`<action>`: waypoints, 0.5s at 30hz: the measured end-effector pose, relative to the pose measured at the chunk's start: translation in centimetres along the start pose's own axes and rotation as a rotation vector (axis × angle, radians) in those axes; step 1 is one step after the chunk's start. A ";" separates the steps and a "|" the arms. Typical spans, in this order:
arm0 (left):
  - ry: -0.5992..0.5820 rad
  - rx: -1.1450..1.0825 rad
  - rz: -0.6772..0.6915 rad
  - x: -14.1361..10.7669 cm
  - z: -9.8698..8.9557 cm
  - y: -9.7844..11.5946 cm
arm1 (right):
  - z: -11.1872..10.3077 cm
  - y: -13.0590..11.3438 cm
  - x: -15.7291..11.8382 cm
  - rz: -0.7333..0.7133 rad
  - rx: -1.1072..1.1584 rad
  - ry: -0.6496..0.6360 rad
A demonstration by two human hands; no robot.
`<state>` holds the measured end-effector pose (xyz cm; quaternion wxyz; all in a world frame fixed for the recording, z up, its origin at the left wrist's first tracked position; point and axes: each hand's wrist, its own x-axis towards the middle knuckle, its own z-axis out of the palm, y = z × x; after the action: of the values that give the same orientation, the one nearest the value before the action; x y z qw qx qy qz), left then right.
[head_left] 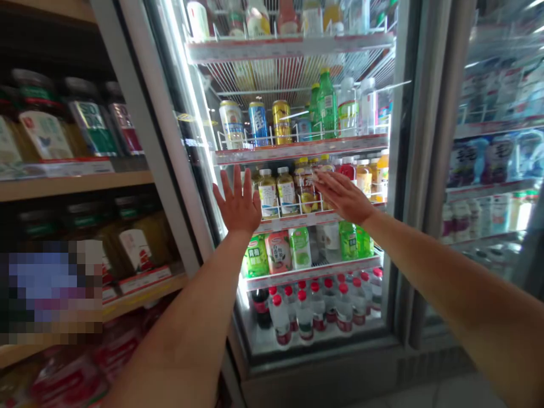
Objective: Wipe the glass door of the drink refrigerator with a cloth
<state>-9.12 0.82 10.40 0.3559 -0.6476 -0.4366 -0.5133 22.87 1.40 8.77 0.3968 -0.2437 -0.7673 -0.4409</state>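
My left hand (238,205) is raised with its fingers spread, and nothing is in it. It appears in front of the left end of the middle shelf, nearest to a pale-labelled bottle (268,194). My right hand (346,195) is stretched out flat with the fingers close together, also holding nothing. Behind its fingertips are dark-labelled bottles (304,182), partly covered by the hand. Both hands are before a lit drinks fridge (293,150). Whether either hand touches anything, or a glass pane lies between, I cannot tell.
Higher up stand a blue can (258,122), a gold can (281,120) and green bottles (327,105). Red-capped bottles (304,317) fill the bottom. Wooden shelves (76,186) with juice bottles flank the left; another glass-fronted fridge (493,170) is at right. A blurred patch hides the lower left.
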 end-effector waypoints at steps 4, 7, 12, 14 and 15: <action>0.004 0.028 0.008 0.0 0.0 0.0 | -0.5 0.8 -1.3 0.293 -0.080 0.183; 0.003 0.028 0.009 0.0 -0.1 0.0 | -0.4 0.5 -3.0 0.387 -0.082 0.238; -0.005 -0.024 -0.003 0.0 -0.3 0.1 | -0.9 1.1 -3.9 0.450 -0.052 0.173; 0.000 -0.033 -0.008 0.0 -0.3 0.2 | -0.8 1.7 -4.2 0.524 -0.086 0.209; 0.000 -0.033 -0.009 0.0 -0.3 0.2 | -0.7 1.9 -4.6 0.576 -0.105 0.253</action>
<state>-9.04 0.52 10.49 0.3430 -0.6511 -0.4310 -0.5221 27.08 1.64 6.13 0.5845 -0.4142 -0.5875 -0.3762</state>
